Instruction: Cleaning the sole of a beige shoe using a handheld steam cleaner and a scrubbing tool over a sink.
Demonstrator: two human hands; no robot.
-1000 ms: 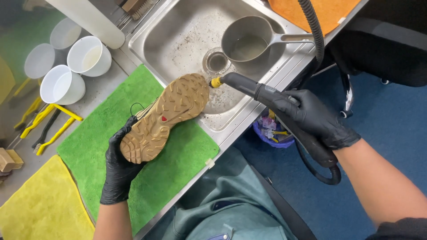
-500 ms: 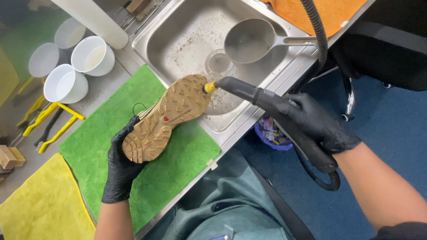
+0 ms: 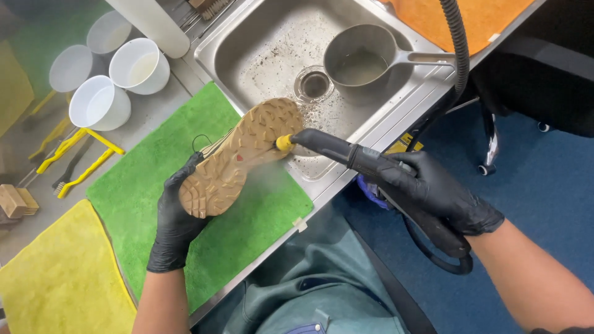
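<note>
The yellow nozzle tip (image 3: 283, 143) has slid from the shoe's toe edge down to mid-sole, and the shoe (image 3: 243, 156) now sits a little lower over the sink's rim. The tan shoe is held sole-up, tilted, its toe over the steel sink (image 3: 260, 46) and its heel above the green towel (image 3: 142, 204) — so runoff and vapour fall toward basin and cloth. The left hand (image 3: 176, 222), in a black glove, wraps closed around the shoe's upper from below, leaving the tread bare. The right hand (image 3: 442, 195) is clenched around the black steam wand (image 3: 346, 156), whose hose loops beneath — a faint mist shows at the tip. A saucepan (image 3: 362, 59) lies in the sink; white cups (image 3: 99, 102) and yellow brushes (image 3: 77, 162) sit to the left.
</note>
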